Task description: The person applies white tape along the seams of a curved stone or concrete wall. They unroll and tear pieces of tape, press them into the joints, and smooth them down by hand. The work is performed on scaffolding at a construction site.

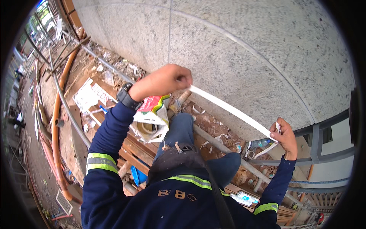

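Note:
A white strip of tape [232, 109] is stretched between my hands, in front of a speckled grey wall [244, 68]. My left hand [167, 79], with a black watch on its wrist, pinches the strip's upper left end. At the lower right my right hand [284, 137] grips the other end between thumb and fingers. A narrower white length hangs on below the right hand, toward a small ring-shaped thing [250, 154] that I cannot make out well. Between the hands the strip runs straight, apart from the wall or touching it, I cannot tell.
Below my left forearm stands an open white, red and yellow sack [160, 128] with tape rolls in it. Wooden planks [133, 152] and scaffold pipes [213, 139] lie under me. An orange pipe [57, 110] runs along the littered ground at left. A metal frame [316, 143] borders the right.

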`<state>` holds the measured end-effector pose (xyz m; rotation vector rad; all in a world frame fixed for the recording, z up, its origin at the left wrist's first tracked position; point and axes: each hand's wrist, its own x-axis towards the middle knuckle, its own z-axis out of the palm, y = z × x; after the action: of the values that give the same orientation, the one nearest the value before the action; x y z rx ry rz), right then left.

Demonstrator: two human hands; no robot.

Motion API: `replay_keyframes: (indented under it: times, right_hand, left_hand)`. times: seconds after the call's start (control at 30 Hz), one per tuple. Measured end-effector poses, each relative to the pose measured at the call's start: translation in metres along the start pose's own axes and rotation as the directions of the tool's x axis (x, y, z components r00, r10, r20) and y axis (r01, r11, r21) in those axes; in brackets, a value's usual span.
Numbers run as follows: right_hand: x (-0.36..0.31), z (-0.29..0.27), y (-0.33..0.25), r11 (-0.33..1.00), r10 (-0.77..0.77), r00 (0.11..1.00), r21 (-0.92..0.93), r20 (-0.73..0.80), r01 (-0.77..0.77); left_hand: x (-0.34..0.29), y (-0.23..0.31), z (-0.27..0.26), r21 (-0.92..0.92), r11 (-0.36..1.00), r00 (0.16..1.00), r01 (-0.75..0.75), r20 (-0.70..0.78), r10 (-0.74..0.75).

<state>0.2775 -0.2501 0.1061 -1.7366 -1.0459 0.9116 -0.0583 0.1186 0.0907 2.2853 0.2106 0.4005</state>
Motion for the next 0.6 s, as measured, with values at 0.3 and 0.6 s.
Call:
replay_keyframes:
  times: [0.3, 0.6]
  right_hand:
    - [0.052, -0.039, -0.002, 0.971, -0.188, 0.927, -0.204, -0.324, 0.126]
    - [0.163, -0.027, -0.004, 0.887, -0.413, 0.72, -0.424, -0.557, 0.181]
  left_hand:
    - [0.121, -0.064, -0.103, 0.366, 0.93, 0.942, 0.017, -0.317, 0.107]
    - [0.18, -0.179, -0.164, 0.146, 0.985, 0.788, 0.095, -0.616, 0.015]
